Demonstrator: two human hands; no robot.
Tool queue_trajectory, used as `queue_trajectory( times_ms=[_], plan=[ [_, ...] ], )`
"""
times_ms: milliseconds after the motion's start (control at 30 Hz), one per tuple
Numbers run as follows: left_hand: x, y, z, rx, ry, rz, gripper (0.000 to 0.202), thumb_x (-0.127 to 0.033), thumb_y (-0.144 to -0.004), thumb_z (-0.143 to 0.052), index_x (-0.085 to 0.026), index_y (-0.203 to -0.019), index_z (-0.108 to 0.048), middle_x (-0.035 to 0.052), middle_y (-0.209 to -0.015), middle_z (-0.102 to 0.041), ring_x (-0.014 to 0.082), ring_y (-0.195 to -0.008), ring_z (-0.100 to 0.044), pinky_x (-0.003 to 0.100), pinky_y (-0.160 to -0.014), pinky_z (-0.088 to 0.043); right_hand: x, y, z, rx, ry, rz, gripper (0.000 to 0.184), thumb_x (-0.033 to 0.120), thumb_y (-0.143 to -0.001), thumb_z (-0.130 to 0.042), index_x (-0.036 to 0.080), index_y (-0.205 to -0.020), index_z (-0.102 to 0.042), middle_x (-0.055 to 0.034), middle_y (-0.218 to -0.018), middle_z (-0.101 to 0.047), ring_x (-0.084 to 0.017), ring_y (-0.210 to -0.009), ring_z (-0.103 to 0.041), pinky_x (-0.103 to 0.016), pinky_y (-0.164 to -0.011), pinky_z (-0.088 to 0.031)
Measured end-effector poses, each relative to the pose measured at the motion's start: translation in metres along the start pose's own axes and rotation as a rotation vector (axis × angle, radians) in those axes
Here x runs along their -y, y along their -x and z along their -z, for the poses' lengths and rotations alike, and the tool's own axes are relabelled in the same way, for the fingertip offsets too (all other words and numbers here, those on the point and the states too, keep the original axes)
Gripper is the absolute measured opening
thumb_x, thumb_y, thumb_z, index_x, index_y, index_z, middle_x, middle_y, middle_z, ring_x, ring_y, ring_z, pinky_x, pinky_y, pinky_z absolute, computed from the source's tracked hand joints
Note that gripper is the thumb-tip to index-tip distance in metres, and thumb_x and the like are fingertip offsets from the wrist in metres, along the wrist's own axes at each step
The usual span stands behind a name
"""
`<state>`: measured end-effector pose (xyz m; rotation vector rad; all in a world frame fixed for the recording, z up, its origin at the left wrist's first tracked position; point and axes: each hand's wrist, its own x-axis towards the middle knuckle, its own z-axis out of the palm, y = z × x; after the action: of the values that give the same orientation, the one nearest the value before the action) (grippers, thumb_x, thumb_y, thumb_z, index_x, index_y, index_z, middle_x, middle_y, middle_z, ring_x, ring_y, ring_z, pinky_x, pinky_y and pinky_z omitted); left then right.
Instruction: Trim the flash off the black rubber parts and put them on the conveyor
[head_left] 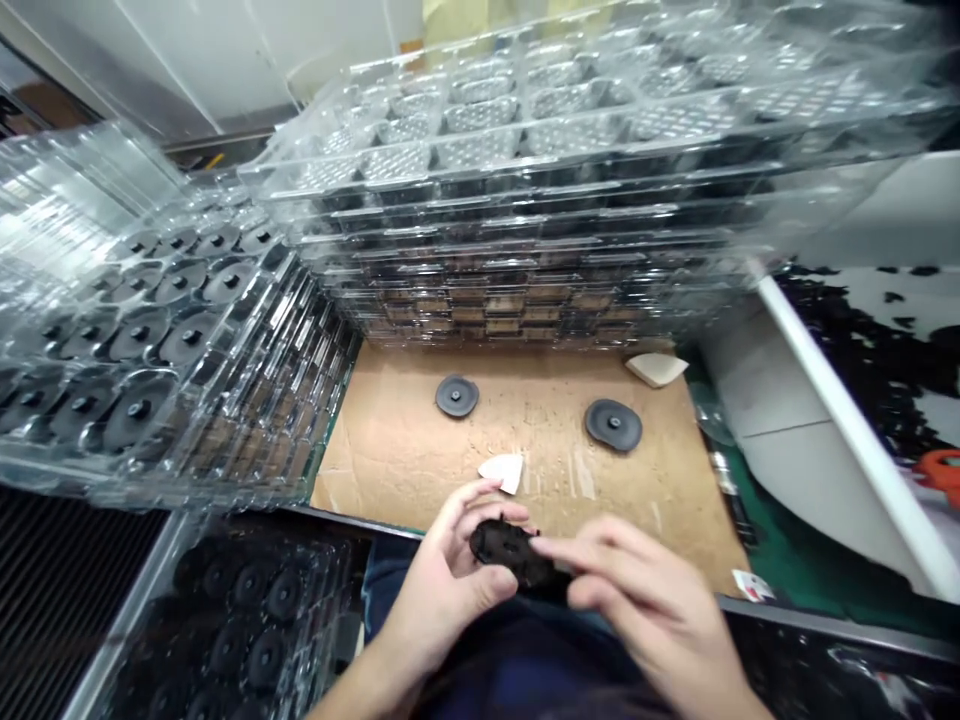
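Note:
My left hand (450, 570) is closed around a black oval part (499, 545), thumb on the near side and fingers on the far side. The part has an uneven upper face with small projections. My right hand (645, 605) meets its right end, the index finger laid over the top and the thumb close below. Just beyond my left fingertips lies a small white wedge-shaped piece (502, 470) on the brown cardboard (397, 460). Two grey oval discs with raised centre studs rest farther back, a left disc (457, 396) and a right disc (613, 425).
Tall stacks of clear plastic trays (480, 170) rise behind the cardboard. More trays (142, 330) holding grey discs stand at left, and a tray of black parts (240, 620) sits lower left. A cream wedge (658, 369) lies back right. A white bin wall (847, 430) borders black scraps (877, 350).

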<state>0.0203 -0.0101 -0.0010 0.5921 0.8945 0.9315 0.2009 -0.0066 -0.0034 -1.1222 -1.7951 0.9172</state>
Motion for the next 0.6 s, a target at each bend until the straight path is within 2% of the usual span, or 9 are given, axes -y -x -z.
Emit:
queue_trajectory(
  times_ms=[67,167,233,400,600],
  plan=[
    [-0.001,-0.001,-0.006,0.017,-0.008,0.007,0.070,-0.037,-0.054,-0.077,-0.025,-0.116,-0.047,0.0067,-0.106,-0.063,0.0212,-0.098,-0.059,0.031,-0.087,-0.042,0.008,-0.004,0.010,-0.008,-0.136,-0.187,0.021,0.030,-0.084,-0.055,0.027,-0.101,-0.066,-0.0022,-0.075,-0.061,-0.012,-0.062,-0.057,-0.020,-0.052,-0.045],
    [-0.002,-0.002,-0.012,0.065,-0.034,0.035,0.073,-0.039,-0.053,-0.077,-0.025,-0.118,-0.046,0.0079,-0.109,-0.061,0.0220,-0.100,-0.058,0.030,-0.086,-0.042,0.017,-0.008,0.017,0.131,-0.372,-0.403,0.024,0.029,-0.078,-0.062,0.025,-0.101,-0.066,-0.0027,-0.079,-0.066,-0.013,-0.065,-0.058,-0.022,-0.057,-0.047],
    [-0.001,-0.001,-0.015,0.094,-0.055,0.044,0.074,-0.040,-0.053,-0.077,-0.026,-0.119,-0.045,0.0080,-0.110,-0.061,0.0228,-0.103,-0.057,0.031,-0.088,-0.041,0.020,-0.009,0.018,0.210,-0.540,-0.499,0.025,0.028,-0.076,-0.065,0.024,-0.101,-0.067,-0.0014,-0.076,-0.067,-0.012,-0.066,-0.060,-0.022,-0.061,-0.047],
    [-0.002,0.002,-0.018,0.147,-0.082,0.085,0.080,-0.040,-0.052,-0.077,-0.028,-0.122,-0.040,0.0082,-0.111,-0.060,0.0236,-0.098,-0.059,0.033,-0.086,-0.043,0.015,-0.004,0.016,0.237,-0.792,-0.548,0.021,0.023,-0.072,-0.069,0.027,-0.093,-0.069,0.0016,-0.076,-0.068,-0.008,-0.067,-0.060,-0.017,-0.063,-0.046],
    [0.001,0.006,-0.020,0.171,-0.121,0.096,0.086,-0.036,-0.051,-0.079,-0.027,-0.125,-0.035,0.0090,-0.110,-0.059,0.0249,-0.103,-0.057,0.033,-0.085,-0.043,0.017,-0.001,0.022,0.277,-0.778,-0.526,0.010,0.018,-0.070,-0.070,0.024,-0.078,-0.072,0.0020,-0.076,-0.068,-0.008,-0.070,-0.061,-0.016,-0.064,-0.046]
  ],
)
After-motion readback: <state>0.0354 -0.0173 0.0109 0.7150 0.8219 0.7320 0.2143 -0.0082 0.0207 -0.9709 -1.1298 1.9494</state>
